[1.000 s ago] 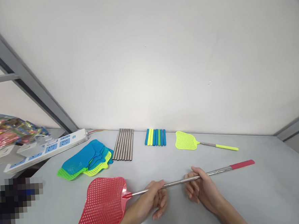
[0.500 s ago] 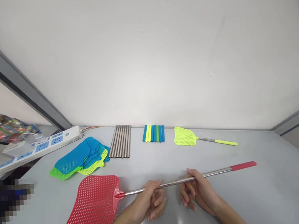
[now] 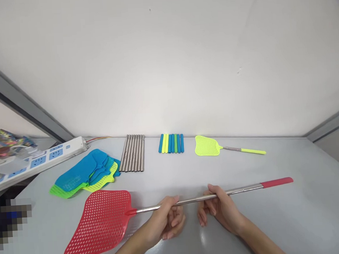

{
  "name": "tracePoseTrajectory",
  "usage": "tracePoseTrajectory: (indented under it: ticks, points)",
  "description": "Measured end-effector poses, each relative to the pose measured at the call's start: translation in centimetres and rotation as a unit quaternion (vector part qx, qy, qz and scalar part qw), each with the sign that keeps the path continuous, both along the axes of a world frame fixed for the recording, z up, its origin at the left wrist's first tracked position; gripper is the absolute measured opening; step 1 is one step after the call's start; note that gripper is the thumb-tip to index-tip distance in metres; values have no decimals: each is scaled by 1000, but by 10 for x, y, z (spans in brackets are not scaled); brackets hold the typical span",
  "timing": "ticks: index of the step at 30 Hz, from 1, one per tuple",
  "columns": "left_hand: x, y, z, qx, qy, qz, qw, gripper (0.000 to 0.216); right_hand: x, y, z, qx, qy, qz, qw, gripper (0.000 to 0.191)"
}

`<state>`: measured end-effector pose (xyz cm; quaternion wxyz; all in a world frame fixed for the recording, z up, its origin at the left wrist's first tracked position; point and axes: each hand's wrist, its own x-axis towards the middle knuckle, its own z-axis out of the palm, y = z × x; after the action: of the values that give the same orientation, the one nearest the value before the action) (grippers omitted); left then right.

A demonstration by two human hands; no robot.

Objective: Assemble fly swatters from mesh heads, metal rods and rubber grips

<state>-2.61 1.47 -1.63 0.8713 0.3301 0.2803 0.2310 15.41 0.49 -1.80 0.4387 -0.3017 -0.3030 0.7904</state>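
Note:
A red fly swatter [image 3: 100,223] lies across the near table with its mesh head at the left, an extended metal rod and a red grip [image 3: 276,182] at the right. My left hand [image 3: 166,219] is closed on the rod just right of the head. My right hand [image 3: 220,208] is closed on the rod further right, about a hand's width away. Both hands hold the swatter slightly above the grey table [image 3: 292,219].
Along the back wall lie a pile of blue, green and yellow swatter heads [image 3: 86,176], several metal rods [image 3: 133,158], several blue, yellow and green grips [image 3: 171,143] and an assembled yellow swatter [image 3: 213,146]. A white power strip [image 3: 36,162] sits at the left.
The swatter and both hands have shifted a little to the left, and the camera has tilted so the table items sit higher in view. Both hands keep their hold on the rod.

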Motion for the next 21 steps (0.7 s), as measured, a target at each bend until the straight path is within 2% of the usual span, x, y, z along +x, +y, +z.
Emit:
tracePoseTrajectory:
  ticks: [16, 21]
  points:
    - [3, -4, 5, -6, 21, -21, 1000, 47, -6, -7, 6, 10, -28, 11, 999, 48]
    - [6, -6, 6, -2, 45, -25, 999, 49, -10, -9, 3, 13, -35, 18, 999, 50]
